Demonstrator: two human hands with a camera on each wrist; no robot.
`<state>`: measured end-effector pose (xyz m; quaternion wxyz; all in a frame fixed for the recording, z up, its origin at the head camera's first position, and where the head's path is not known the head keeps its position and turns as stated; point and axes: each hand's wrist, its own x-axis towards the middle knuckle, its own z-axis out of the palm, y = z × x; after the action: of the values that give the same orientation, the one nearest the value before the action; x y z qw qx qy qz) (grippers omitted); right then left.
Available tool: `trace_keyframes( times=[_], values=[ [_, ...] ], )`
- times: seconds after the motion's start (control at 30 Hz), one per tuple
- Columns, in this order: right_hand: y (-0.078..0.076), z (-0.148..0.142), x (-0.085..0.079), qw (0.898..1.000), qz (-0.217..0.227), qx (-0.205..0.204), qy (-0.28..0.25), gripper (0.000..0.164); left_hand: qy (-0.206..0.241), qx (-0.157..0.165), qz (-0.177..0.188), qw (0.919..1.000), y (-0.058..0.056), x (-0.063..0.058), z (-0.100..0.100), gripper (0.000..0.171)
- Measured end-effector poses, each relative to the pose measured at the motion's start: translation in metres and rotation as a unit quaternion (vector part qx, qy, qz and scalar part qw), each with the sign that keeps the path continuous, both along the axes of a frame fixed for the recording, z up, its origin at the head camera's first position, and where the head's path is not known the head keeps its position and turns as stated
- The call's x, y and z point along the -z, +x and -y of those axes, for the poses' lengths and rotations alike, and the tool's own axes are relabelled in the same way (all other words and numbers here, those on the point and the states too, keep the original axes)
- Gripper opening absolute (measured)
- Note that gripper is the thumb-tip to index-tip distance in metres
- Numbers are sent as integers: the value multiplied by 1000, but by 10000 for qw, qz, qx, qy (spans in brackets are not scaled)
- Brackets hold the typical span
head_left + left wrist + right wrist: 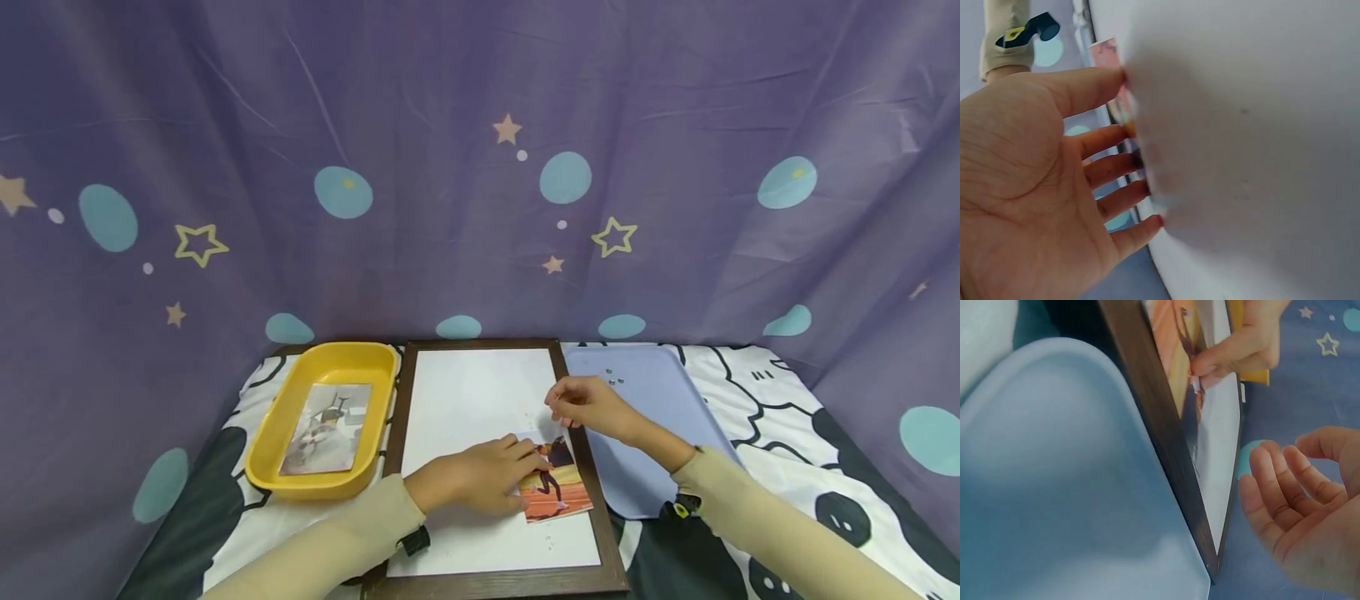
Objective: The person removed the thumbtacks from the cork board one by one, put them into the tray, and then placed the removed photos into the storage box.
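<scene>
A colourful photo print (555, 490) lies on the lower right of a white board (480, 392) with a dark brown frame (397, 433). My left hand (491, 475) rests its fingertips on the photo's left side; in the left wrist view, the fingers (1113, 167) are spread and nearly straight. Above the frame's right side hovers my right hand (596, 407), just beyond the photo's top edge. In the right wrist view, its fingers (1272, 494) are loosely bent, the thumb is close to the index finger, and nothing shows between them.
At left stands a yellow tray (262, 454) holding another printed picture (330, 429). A light blue tray (652, 475) sits right of the frame, with several small shiny pieces (611, 381) near its far end. A purple patterned curtain (465, 250) hangs behind the cloth-covered surface (750, 400).
</scene>
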<state>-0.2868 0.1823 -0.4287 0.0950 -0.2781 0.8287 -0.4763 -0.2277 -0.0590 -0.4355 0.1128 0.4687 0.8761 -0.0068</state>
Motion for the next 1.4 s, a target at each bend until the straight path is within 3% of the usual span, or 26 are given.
trace_keyframes(
  times=[0.2, 0.43, 0.6, 0.83, 1.0, 1.4],
  values=[
    [4, 6, 7, 9935, -987, -284, 496, 15, 164, 79, -2, 9998, 1, 3, 3, 56],
    [11, 7, 7, 9760, -1612, -567, 1346, 23, 569, -69, 112, 9983, 2, 10, 6, 61],
    [14, 6, 8, 9603, -1981, -755, 1812, 32, 1002, -356, 281, 9939, 0, 13, 6, 59],
    [19, 5, 11, 9491, -2061, -791, 2245, 42, 1631, -1029, -282, 9808, -6, 11, 5, 50],
    [21, 5, 10, 9468, -1983, -725, 2430, 51, 1617, -1449, -550, 9746, -12, 10, 2, 54],
    [10, 10, 8, 9353, -2029, -783, 2791, 68, 1276, -1345, -761, 9797, -8, 12, 2, 70]
  ],
)
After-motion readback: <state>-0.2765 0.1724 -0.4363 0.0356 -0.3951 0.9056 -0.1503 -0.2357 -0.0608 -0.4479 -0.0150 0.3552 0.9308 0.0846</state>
